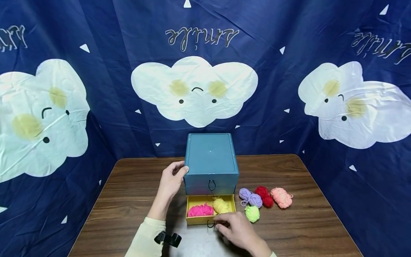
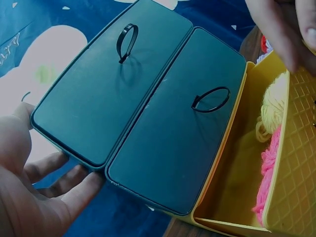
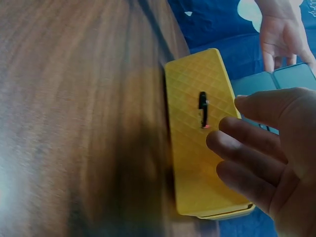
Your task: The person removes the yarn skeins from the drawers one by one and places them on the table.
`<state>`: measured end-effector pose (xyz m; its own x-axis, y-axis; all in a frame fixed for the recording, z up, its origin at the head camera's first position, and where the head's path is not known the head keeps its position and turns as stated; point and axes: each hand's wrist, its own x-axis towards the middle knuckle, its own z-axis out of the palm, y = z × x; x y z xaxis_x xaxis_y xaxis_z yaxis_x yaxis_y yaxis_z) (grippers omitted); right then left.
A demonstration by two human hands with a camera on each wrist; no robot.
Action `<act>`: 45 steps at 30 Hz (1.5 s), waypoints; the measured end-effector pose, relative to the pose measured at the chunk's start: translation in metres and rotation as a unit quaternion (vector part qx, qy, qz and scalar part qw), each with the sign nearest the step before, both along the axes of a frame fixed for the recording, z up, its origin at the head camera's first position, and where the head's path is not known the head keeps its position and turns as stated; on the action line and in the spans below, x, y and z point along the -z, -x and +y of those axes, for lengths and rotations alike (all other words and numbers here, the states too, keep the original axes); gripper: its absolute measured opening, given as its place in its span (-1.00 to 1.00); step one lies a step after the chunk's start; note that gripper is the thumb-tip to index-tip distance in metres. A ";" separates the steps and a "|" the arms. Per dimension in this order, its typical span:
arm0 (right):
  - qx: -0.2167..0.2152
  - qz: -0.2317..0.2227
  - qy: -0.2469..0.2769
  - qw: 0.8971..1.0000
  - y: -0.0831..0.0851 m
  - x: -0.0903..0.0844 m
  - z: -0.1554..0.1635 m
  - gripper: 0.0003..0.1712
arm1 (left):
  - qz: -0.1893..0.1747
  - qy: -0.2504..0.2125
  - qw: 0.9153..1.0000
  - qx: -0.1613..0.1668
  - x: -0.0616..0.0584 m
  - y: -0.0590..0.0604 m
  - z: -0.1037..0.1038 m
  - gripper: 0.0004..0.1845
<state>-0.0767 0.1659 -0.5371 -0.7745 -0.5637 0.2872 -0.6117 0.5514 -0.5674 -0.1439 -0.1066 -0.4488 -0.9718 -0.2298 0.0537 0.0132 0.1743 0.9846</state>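
Note:
A small blue-green drawer cabinet (image 1: pixel 210 153) stands on the table, with its yellow bottom drawer (image 1: pixel 189 220) pulled out. Inside the drawer lie a pink yarn skein (image 1: pixel 200 210) and a pale yellow one (image 1: pixel 221 205). My left hand (image 1: pixel 171 181) rests against the cabinet's left side, thumb at the front corner and fingers spread along the side in the left wrist view. By the drawer's front right edge is my right hand (image 1: pixel 237 228), its fingers loosely bent with nothing between them. A black loop pull (image 3: pixel 203 109) sits on the drawer's patterned front.
Right of the drawer lie purple (image 1: pixel 250 198), red (image 1: pixel 264 197), peach (image 1: pixel 282 197) and lime green (image 1: pixel 252 213) yarn skeins on the wooden table (image 1: pixel 308 221). A dark blue curtain (image 1: pixel 273 135) with clouds hangs behind and at both sides.

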 end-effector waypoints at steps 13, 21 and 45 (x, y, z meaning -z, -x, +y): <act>0.020 0.056 0.009 0.998 0.007 -0.018 0.007 -0.82 | 0.003 -0.005 1.000 -0.004 0.003 -0.001 0.001 -0.60; 0.025 0.075 0.017 0.997 0.017 -0.022 0.011 -0.85 | 0.004 0.000 1.000 -0.003 0.005 -0.003 0.001 -0.57; 0.034 0.056 -0.021 0.998 0.046 -0.006 0.002 -0.72 | 0.011 -0.006 1.000 -0.007 0.006 -0.006 0.004 -0.60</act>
